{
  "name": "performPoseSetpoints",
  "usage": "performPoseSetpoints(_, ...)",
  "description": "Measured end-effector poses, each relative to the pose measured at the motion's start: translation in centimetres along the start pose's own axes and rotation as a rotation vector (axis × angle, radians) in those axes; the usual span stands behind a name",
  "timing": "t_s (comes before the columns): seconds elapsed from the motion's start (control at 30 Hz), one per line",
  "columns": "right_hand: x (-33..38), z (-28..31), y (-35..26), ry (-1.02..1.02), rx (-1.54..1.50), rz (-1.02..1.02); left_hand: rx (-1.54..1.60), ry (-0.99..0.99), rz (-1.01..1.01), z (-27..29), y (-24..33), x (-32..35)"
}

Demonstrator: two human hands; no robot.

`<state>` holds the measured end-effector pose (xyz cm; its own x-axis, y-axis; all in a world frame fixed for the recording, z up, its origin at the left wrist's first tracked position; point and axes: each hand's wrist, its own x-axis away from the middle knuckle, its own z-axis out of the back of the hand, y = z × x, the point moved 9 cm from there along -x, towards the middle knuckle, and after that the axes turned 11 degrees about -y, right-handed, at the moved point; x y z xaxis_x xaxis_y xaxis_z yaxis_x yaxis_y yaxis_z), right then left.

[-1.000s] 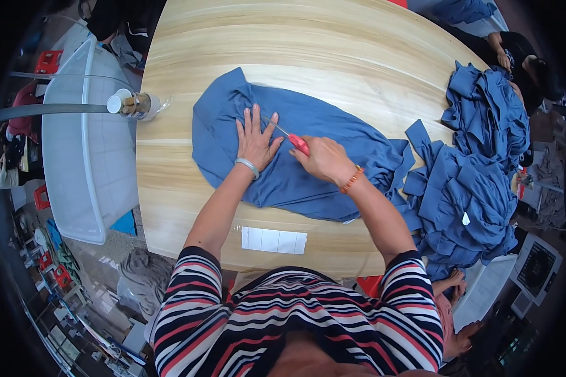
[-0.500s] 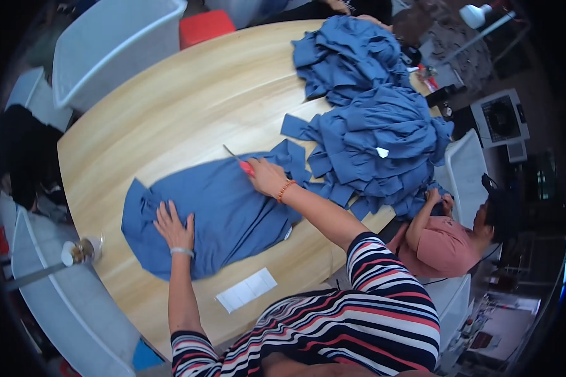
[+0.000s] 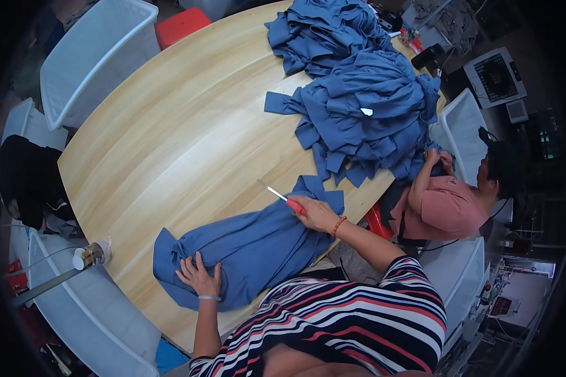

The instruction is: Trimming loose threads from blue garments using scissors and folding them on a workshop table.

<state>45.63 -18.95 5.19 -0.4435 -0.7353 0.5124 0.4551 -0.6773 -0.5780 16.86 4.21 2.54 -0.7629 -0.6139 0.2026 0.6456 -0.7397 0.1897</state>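
Observation:
A blue garment [image 3: 245,248] lies spread along the near edge of the table, gathered into folds toward its right end. Flat on its left part rests my left hand [image 3: 199,274], fingers spread over the cloth. My right hand [image 3: 317,215] is closed around a red-handled tool [image 3: 295,206] with a slim metal blade that points away to the left. That hand is over the garment's right end; whether it also grips cloth is hidden. The exact kind of tool cannot be made out.
Two heaps of blue garments [image 3: 371,107] fill the far right of the wooden table [image 3: 188,138]. Pale plastic bins [image 3: 100,63] stand around it. A person in a pink top [image 3: 449,210] works at the right; another in black [image 3: 34,176] is at the left.
The garment has come nearer to my body, with both hands moving along with it. A white paper sheet at the table's near edge no longer shows. My view has shifted.

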Motion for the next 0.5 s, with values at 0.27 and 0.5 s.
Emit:
performPoseSetpoints(0.27, 2.3, -1.5, -12.2, 0.045, 0.456, 0.454, 0.424, 0.034, -0.213, 0.1, -4.9, 0.0)
performPoseSetpoints(0.5, -0.8, -16.2, -18.6, -0.024, 0.553, 0.742, 1.527, -0.254, 0.413, -5.1, -15.7, -3.0)
